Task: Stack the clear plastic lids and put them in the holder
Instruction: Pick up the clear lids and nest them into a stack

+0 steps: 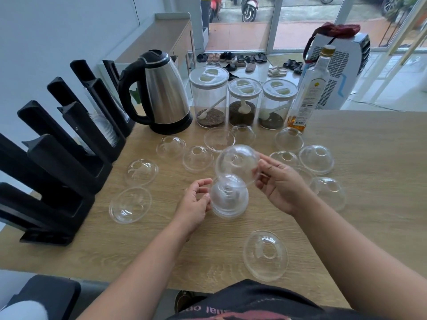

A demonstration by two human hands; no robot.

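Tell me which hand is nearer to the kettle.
Left. The left hand, holding the lid stack, sits below the kettle and slightly right of it in the view. The right hand, holding a single lid, is farther right.

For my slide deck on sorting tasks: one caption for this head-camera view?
Left hand steadies a lid stack while right hand brings another dome lid above it.

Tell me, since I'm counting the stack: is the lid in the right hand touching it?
Cannot tell: in the head view, the raised lid overlaps the stack's top edge.
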